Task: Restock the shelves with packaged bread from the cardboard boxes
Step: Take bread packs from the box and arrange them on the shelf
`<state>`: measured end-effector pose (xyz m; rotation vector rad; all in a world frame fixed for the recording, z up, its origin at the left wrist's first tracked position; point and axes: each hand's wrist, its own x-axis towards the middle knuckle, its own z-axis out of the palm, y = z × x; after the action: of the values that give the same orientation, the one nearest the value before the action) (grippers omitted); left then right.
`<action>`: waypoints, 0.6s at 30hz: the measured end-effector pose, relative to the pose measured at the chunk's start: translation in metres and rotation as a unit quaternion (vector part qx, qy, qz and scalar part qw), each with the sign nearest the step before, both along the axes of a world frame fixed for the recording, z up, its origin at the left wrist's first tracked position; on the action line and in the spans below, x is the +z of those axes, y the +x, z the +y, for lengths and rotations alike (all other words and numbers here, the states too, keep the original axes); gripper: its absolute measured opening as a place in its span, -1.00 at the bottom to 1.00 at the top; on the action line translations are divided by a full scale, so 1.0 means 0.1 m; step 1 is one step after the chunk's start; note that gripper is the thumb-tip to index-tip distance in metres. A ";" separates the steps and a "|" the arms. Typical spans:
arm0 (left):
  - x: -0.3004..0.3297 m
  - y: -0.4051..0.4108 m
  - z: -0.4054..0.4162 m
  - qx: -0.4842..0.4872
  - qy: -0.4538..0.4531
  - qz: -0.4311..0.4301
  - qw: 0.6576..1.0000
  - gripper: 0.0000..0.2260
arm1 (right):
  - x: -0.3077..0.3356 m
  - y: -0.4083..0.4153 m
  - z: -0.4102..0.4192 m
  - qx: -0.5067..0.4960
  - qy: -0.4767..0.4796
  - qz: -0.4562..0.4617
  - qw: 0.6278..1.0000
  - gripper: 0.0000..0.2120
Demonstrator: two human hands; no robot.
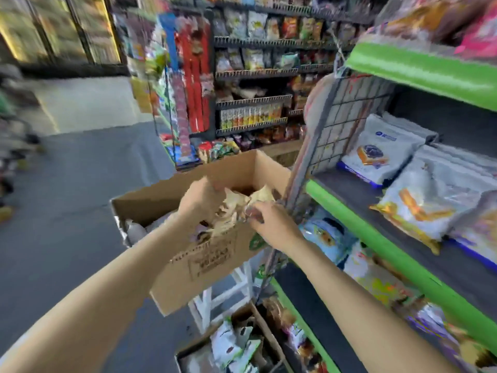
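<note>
An open cardboard box [204,265] stands in front of me on a white stand, left of the green-edged shelves [382,238]. Both my hands are inside its top. My left hand [200,200] grips a pale, crinkled bread packet [236,208] from the left. My right hand [269,224] pinches the same bundle from the right, at the box's near rim. More packets lie deeper in the box, partly hidden. White bread packets [376,152] lie on the middle shelf to the right. The frame is blurred.
A second open box [242,343] with white and green packets sits on the floor below. A wire grid panel [338,125] closes the shelf's end. Snack racks [252,76] stand behind the box. Grey aisle floor [80,211] lies to the left.
</note>
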<state>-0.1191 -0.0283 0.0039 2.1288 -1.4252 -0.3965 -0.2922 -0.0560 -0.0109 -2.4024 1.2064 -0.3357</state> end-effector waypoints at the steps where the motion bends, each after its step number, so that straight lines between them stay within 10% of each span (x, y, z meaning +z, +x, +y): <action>1: -0.10 0.28 0.02 0.013 0.027 -0.015 0.999 -0.78 | -0.08 0.27 -0.02 0.014 0.015 0.008 1.000 -0.73; 9: -0.82 1.71 0.10 0.001 0.259 -0.135 0.956 -0.68 | -0.85 1.81 -0.31 0.032 0.145 0.127 0.981 -0.66; 12: -0.90 1.83 0.05 -0.077 0.411 -0.152 0.895 -0.53 | -1.07 2.15 -0.39 0.038 0.245 0.195 0.949 -0.56; 15: -0.96 1.91 -0.01 -0.184 0.548 -0.160 0.800 -0.47 | -1.37 2.31 -0.41 0.032 0.301 0.242 0.922 -0.88; 18: -0.99 2.05 0.00 -0.243 0.521 -0.167 0.801 -0.50 | -1.63 2.40 -0.44 -0.006 0.261 0.232 0.937 -0.72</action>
<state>0.0855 -0.0283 -0.0952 2.6818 -2.3367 -1.3090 -0.0526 -0.1002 -0.1740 -2.0466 1.2948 0.5238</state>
